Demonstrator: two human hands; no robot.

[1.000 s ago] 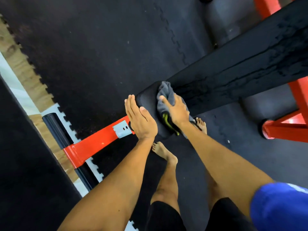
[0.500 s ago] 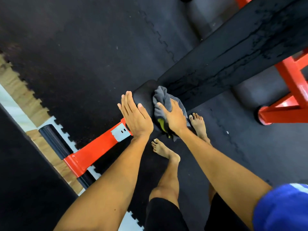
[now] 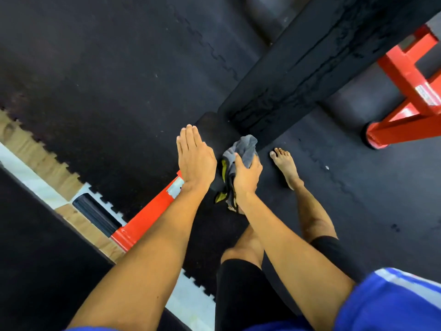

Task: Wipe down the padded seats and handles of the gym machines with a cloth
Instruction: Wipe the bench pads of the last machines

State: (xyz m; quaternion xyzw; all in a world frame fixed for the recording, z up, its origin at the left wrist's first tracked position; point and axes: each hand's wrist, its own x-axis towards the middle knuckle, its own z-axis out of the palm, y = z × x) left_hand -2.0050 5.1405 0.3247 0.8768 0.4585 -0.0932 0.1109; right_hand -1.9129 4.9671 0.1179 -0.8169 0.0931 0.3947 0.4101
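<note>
A long black padded bench (image 3: 310, 68) runs from the centre to the upper right, its top streaked with wet marks. My right hand (image 3: 247, 174) grips a grey cloth with yellow trim (image 3: 241, 151) against the bench's near end face, just below the top. Flat and straight-fingered, my left hand (image 3: 194, 158) lies against the left side of that same end. The lower part of the cloth hangs behind my right wrist.
An orange-red steel frame leg (image 3: 145, 218) runs from under the bench to the lower left, ending at a black roller (image 3: 95, 213). More orange frame (image 3: 410, 91) stands at the right. My bare foot (image 3: 285, 167) is on the black rubber floor mats (image 3: 107, 80).
My right hand slid the cloth down from the bench's top corner onto its end face. The view shifted, so the bench sits higher and further right. My left hand stayed flat on the end.
</note>
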